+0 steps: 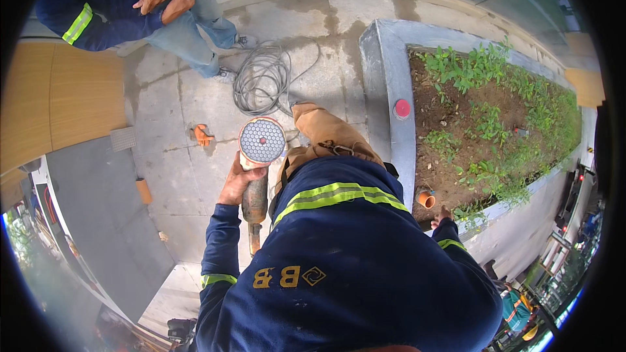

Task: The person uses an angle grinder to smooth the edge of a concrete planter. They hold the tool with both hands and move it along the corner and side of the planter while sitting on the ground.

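My left hand (235, 182) grips a grey cylindrical hand grinder (255, 199), whose round polishing pad (262, 142), patterned with small hexagons and red at its centre, faces upward. My right hand (442, 216) is at my right side by the planter's edge, partly behind my sleeve; its fingers look loosely apart, with no held thing visible. A red disc (402, 109) sits on the planter's grey rim (385, 78). An orange pipe piece (426, 200) stands in the soil near my right hand.
A co-worker (104, 6) stands at upper left, both hands on a dark item. Coiled grey cable (261, 78) lies by my foot. An orange glove (201, 135) and an orange cylinder (143, 191) are on the pavement. Wooden panels (78, 91) and a grey board (104, 215) border the left.
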`<state>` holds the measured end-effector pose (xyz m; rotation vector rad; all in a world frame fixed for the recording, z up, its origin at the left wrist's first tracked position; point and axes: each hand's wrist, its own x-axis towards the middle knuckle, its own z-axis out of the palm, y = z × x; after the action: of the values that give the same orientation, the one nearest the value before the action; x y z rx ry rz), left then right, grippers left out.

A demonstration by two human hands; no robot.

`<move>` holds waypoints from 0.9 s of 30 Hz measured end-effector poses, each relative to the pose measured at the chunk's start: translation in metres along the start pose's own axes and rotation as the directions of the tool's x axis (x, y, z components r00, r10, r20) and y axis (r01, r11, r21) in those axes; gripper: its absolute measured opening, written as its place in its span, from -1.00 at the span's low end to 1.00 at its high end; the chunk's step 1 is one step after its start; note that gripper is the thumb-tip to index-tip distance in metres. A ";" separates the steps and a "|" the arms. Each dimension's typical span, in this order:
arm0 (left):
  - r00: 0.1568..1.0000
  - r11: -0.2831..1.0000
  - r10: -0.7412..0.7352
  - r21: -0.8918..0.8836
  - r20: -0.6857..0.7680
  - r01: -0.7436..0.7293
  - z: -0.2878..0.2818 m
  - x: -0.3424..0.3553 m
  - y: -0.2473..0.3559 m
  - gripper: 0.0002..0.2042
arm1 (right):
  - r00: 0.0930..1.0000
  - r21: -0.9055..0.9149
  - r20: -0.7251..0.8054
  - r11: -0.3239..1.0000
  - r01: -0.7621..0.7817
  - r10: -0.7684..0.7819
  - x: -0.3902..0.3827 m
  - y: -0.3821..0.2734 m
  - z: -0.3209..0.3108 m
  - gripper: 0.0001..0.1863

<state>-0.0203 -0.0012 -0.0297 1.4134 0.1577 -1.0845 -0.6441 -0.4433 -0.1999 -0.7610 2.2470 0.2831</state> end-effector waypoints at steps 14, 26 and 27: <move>0.939 0.978 0.114 0.127 0.325 -0.163 0.039 0.040 0.075 0.00 | 0.289 -0.012 0.418 0.313 0.950 -0.862 -0.236 -0.245 0.174 -0.46; 0.772 0.873 0.449 -0.036 0.450 -0.486 0.130 0.245 0.281 0.07 | -0.718 0.840 0.521 0.426 0.335 -0.463 -0.542 -0.423 0.251 0.06; 0.732 0.885 0.432 -0.092 0.527 -0.456 0.177 0.254 0.308 0.19 | -0.687 0.825 0.528 0.492 0.277 -0.498 -0.544 -0.444 0.255 0.11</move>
<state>0.2388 -0.3417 0.0589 1.0514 -0.5954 -1.0311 0.0713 -0.4563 0.0162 -0.9127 -0.1724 0.0528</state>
